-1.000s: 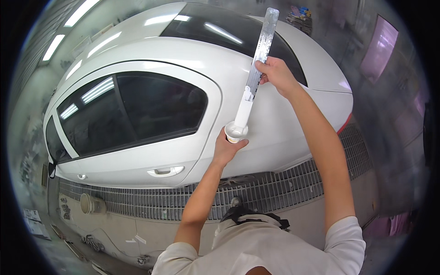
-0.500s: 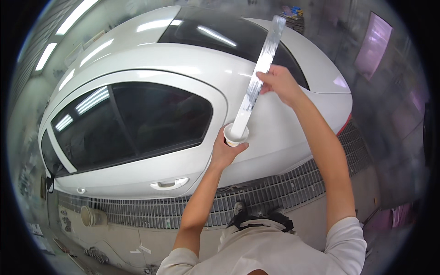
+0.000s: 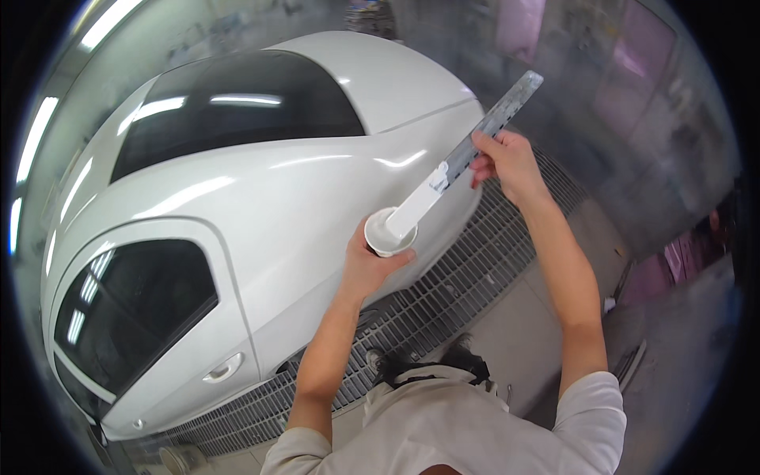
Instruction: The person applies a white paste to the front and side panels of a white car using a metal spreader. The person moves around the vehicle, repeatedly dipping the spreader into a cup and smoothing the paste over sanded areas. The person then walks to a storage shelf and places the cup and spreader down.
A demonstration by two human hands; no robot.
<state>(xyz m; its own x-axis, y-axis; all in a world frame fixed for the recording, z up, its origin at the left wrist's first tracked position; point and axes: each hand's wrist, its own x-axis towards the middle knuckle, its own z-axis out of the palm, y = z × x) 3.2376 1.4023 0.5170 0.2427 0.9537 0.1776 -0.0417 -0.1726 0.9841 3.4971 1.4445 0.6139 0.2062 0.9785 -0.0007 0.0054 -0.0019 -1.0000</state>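
My left hand (image 3: 370, 267) is wrapped round a small white cup (image 3: 383, 247), tilted toward me, with white paint inside. Between the thumb and fingers of my right hand (image 3: 511, 164) is a long flat metal mixing stick (image 3: 495, 116). Its lower half is coated in white, and its tip stands in the cup. The upper end is bare, smeared metal and points up to the right. Both hands are held in front of the rear side of a white car (image 3: 317, 190), whose dark rear window (image 3: 253, 99) lies beyond them.
A metal floor grating (image 3: 459, 293) runs along the car's near side. Pale floor tiles (image 3: 507, 336) lie to its right. At the lower left stands a bucket (image 3: 180, 457). Pinkish panels (image 3: 645, 67) are on the far right wall, and a stack of items (image 3: 370, 17) stands behind the car.
My view has turned right, so the car appears farther left. The mixing stick leans more to the right, its tip still in the cup. Both hands keep their holds.
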